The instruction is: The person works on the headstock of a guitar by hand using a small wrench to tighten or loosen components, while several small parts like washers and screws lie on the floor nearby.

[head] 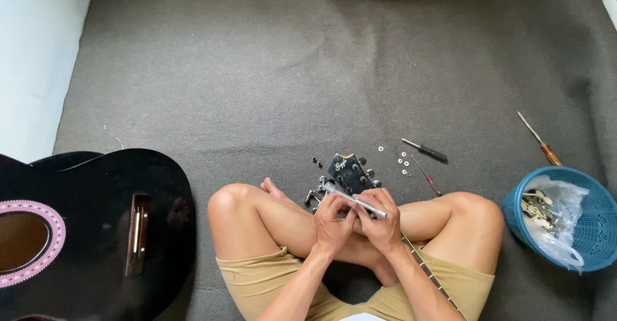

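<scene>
At the far left of the scene a black guitar body (pixel 96 224) with a pink-ringed sound hole lies flat on the grey carpeted floor (pixel 270 70), well apart from the hands.

The person sits cross-legged at the near middle, and both hands meet just above the crossed shins. The left hand (pixel 332 223) is curled with its fingers closed around the near part of a slim silver tool (pixel 355 200). The right hand (pixel 380 219) is likewise closed, its grip on the right-hand end of the same tool. The tool's long axis runs on a slant, from far-left down to near-right, and its far-left tip rests against the dark guitar headstock (pixel 350 172).

The headstock lies just beyond the hands, touching their fingertips, with its neck (pixel 429 276) running back near-right under the right forearm. Both hands are about equally close to the headstock; the left sits nearer the tool's working tip.

Small washers (pixel 402 161) and two screwdrivers (pixel 425 150) lie right of the headstock. Farther right stands a blue basket (pixel 594 231) lined with a plastic bag.
</scene>
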